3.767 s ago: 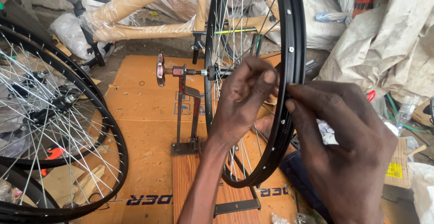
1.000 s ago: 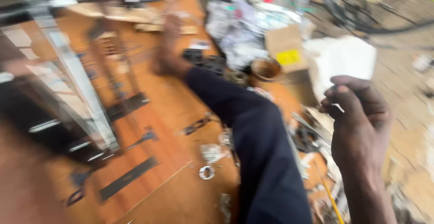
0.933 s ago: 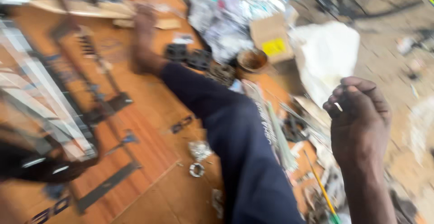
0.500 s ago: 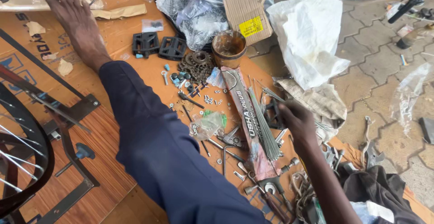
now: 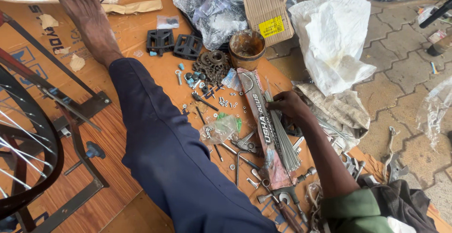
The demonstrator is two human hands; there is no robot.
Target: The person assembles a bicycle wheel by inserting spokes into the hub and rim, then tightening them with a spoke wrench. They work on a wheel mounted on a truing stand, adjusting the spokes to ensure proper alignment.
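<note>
One hand is in view from the head camera: the right hand (image 5: 288,105), reaching out from a green sleeve (image 5: 351,209) at the lower right. The forearm runs up and to the left across the clutter, and the hand lies palm down with the fingers (image 5: 275,105) curled onto the top end of a bundle of steel spokes (image 5: 282,136). The fingertips touch the spokes, but I cannot tell whether they pinch a single one or merely rest on the bunch. The left hand is out of sight.

The spokes are thin, grey and straight, fanned slightly toward the bottom, and they lie half out of a long printed packet (image 5: 263,129) that runs from the rusty tin cup (image 5: 247,48) down toward the tools. Packet and spokes sit on the orange cardboard sheet (image 5: 155,80) covering the ground, just right of the person's outstretched leg in dark blue trousers (image 5: 174,157), whose bare foot (image 5: 87,19) points toward the top left.

Around the packet are scattered nuts, washers and bolts (image 5: 226,103), a stack of sprockets (image 5: 213,66), two black pedals (image 5: 174,44), and a crumpled clear bag (image 5: 221,128). A white sack (image 5: 334,40) and a small cardboard box (image 5: 268,12) lie beyond the hand. At the far left a spoked wheel rim (image 5: 28,143) stands in a metal stand (image 5: 89,106).
</note>
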